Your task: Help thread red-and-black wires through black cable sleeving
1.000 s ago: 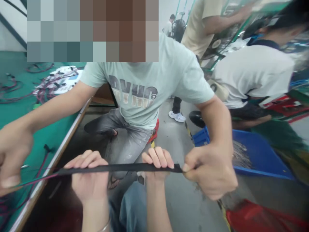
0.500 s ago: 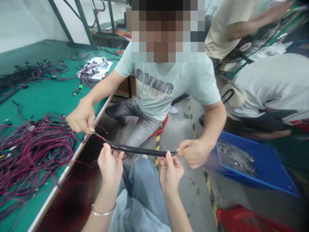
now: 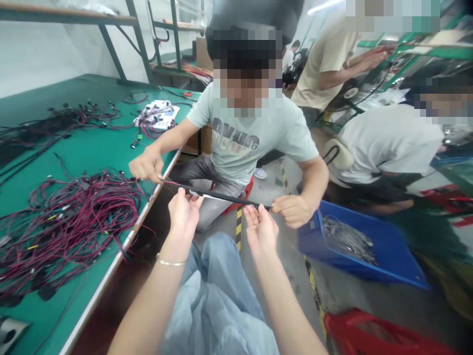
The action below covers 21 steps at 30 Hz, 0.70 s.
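Observation:
A black sleeve (image 3: pixel 225 197) with pink wires at its left end is stretched level over my lap. My left hand (image 3: pixel 184 212) grips it near the left end, thumb on the near side and fingers beneath. Near the right end, my right hand (image 3: pixel 261 228) pinches it between thumb and fingers. A person facing me holds the wires at the left with one hand (image 3: pixel 147 166) and the right tip with the other hand (image 3: pixel 291 209).
Tangled pink and black wires (image 3: pixel 96 212) cover part of the green table (image 3: pixel 88 148) at left. A blue bin (image 3: pixel 391 246) of grey pieces stands at right, near a red stool (image 3: pixel 369 330). Other people are bent over work at the right.
The view has tilted up and shifted. The sleeve now slopes down to the right and appears narrower and farther away. Both my hands still hold it, with my arms reaching further forward.

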Tool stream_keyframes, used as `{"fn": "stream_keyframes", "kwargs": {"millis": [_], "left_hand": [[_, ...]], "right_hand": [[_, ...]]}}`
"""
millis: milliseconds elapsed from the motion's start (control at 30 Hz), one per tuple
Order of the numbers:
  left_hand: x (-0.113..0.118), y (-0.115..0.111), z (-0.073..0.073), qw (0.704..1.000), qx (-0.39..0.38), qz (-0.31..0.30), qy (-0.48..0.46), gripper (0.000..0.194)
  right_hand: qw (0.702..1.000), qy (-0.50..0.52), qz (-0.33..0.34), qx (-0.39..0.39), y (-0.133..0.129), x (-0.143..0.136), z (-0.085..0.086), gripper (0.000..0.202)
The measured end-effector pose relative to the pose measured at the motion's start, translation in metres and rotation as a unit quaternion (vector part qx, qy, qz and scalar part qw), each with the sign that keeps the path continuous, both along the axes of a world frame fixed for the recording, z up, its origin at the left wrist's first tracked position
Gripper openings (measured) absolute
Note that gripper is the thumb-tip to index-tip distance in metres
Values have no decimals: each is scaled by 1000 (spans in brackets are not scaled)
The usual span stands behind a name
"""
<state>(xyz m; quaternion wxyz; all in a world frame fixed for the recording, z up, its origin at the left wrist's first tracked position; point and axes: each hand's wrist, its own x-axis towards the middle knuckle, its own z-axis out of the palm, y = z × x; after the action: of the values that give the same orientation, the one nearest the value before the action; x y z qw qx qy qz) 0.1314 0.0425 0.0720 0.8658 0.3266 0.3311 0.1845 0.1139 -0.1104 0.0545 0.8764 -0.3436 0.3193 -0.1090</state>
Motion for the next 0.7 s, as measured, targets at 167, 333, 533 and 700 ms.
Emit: {"fn": "stream_keyframes", "kwargs": {"millis": [167, 333, 533, 700], "left_hand": [[4, 3, 8, 999, 33, -3, -42, 15], [-7, 14, -1, 991, 55, -94, -81, 12], [-12, 18, -48, 887, 451, -72, -68, 47], [18, 16, -56, 416, 882, 156, -157, 26]], "right_hand": [[1000, -7, -6, -1, 1, 13, 14, 11], [999, -41, -2, -26, -6, 11, 19, 17], [998, -50, -1, -37, -7, 12, 17, 18], [998, -41, -2, -37, -5, 12, 16, 17]]}}
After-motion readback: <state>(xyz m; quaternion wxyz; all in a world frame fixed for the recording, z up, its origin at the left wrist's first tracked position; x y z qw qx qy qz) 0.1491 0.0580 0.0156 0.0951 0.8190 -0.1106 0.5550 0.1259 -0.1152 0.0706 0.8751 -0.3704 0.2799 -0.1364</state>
